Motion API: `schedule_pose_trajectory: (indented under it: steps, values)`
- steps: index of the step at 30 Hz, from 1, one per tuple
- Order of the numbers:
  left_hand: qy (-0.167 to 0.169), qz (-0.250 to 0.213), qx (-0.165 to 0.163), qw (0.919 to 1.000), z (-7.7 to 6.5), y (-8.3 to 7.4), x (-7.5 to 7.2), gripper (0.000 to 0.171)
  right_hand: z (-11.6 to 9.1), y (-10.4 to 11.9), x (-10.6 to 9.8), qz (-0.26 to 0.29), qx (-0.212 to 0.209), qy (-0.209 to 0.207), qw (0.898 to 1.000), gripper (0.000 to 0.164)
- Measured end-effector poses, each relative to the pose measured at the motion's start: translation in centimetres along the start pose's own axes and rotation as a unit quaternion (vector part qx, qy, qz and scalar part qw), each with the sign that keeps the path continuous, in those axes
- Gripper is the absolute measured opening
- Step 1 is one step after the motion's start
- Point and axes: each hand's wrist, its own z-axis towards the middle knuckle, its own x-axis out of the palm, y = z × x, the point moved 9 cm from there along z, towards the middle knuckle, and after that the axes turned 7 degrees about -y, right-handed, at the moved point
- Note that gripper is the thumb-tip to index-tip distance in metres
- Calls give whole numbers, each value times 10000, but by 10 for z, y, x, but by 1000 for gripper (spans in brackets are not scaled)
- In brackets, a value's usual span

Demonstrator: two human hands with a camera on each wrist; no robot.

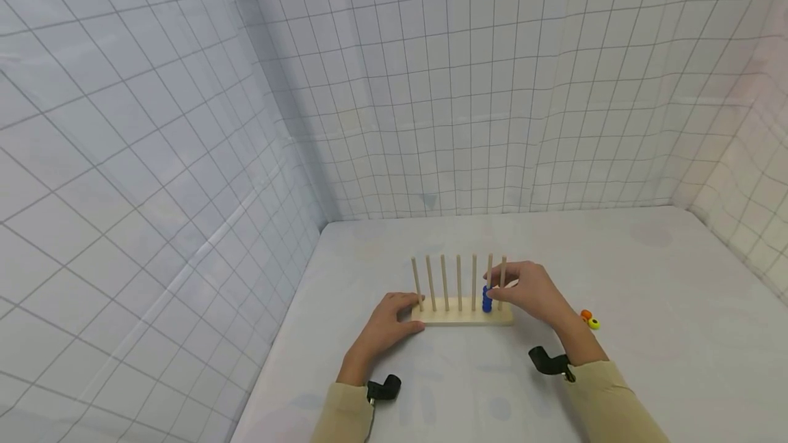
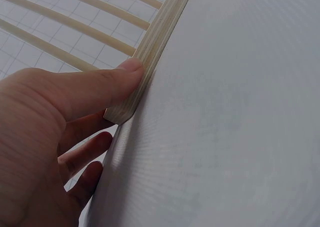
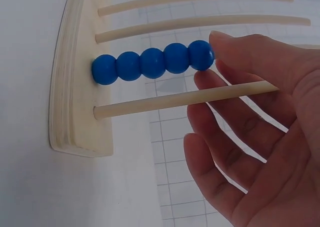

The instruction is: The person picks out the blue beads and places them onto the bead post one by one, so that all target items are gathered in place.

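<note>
A pale wooden bead rack with a flat base (image 1: 455, 322) and a row of upright pegs stands on the white table. My left hand (image 1: 386, 323) grips the base's left end. In the left wrist view its thumb (image 2: 107, 84) lies along the front edge, other fingers behind. Several blue beads (image 3: 152, 63) are stacked on the second peg from the right, the lowest against the base. My right hand (image 1: 532, 292) pinches the top blue bead (image 3: 201, 55) between thumb and index finger. The rightmost peg (image 3: 185, 98) passes in front of its other fingers.
To the right of the right wrist lie a few loose beads, an orange bead (image 1: 586, 314) and a yellow bead (image 1: 594, 323) among them. White gridded sheets (image 1: 455, 87) rise behind the table (image 1: 468, 388) and at both sides. Each wrist wears a black camera mount.
</note>
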Motion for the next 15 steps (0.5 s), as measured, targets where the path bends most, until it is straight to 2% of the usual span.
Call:
schedule_pose_trajectory:
  steps: [5, 9, 15]
  values:
    - [5, 10, 32, 10000, 0, -2, -1, 54, -3, 6, -8, 92, -166, -54, 9998, 21]
    - [10, -23, 5, 10000, 1, -2, -2, 55, -5, 12, -19, -62, -439, -193, 9988, 14]
    - [-19, -7, 47, 10000, 1, -3, -2, 54, -10, 7, -30, -193, -464, -343, 9981, 21]
